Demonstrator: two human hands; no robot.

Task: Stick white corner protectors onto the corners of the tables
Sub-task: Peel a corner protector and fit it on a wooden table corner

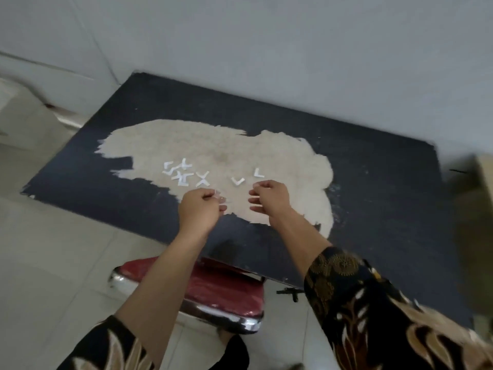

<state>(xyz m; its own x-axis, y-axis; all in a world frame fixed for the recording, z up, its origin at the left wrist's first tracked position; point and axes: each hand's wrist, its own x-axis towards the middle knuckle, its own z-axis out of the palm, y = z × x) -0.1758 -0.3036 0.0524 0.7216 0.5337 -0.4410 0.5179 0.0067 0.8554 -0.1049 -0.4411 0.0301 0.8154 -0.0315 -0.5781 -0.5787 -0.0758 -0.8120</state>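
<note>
Over the table [373,182], both hands hover: left hand [198,209] and right hand [269,198] with fingers curled, pinching something too blurred to tell. Protectors [184,172] lie scattered at eleven o'clock from the left hand.

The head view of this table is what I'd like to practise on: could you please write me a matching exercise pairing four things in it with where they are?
Things:
1. pile of corner protectors
2. stool
3. left hand
4. right hand

Places:
A. beneath the table's near edge
B. on the pale worn patch, left of the two loose protectors
C. over the table, just below the loose protector farthest right
D. over the table, fingers curled, below the pile's right end

Pairs: 1-B, 2-A, 3-D, 4-C
</note>
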